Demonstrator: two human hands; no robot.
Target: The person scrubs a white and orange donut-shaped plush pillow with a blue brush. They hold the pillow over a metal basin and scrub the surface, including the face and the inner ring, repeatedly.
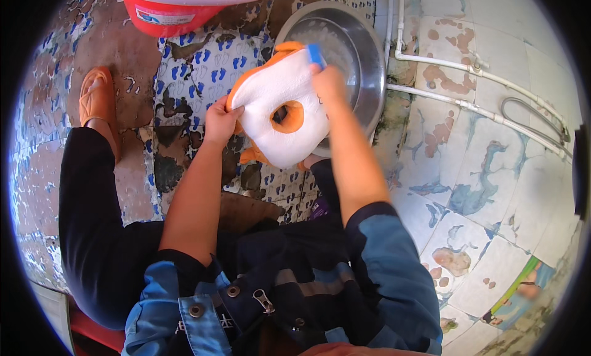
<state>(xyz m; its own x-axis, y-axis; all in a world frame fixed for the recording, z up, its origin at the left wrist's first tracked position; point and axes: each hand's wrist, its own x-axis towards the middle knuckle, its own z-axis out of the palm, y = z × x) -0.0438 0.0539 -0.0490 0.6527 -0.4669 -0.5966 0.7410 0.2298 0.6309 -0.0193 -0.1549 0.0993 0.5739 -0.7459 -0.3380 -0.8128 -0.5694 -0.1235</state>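
Note:
A white and orange plush ring cushion (280, 139) with a round hole in its middle hangs tilted in front of me, above the floor. My left hand (223, 123) grips its left edge, thumb on the white face. Against the cushion's upper right edge, my right hand (328, 85) closes on a small blue block-like thing (315, 53). Motion smears that hand and forearm, so the blue thing's exact kind is unclear. Behind the cushion and to its right stands a round metal basin (368, 79) with cloudy water in it. The cushion overlaps the basin's left side.
A red tub (166, 20) with a pale pink rim stands at the far left. White pipes (431, 96) and a grey hose run along the tiled wall at right. My left foot wears an orange slipper (97, 97) on the worn, footprint-patterned floor (215, 67).

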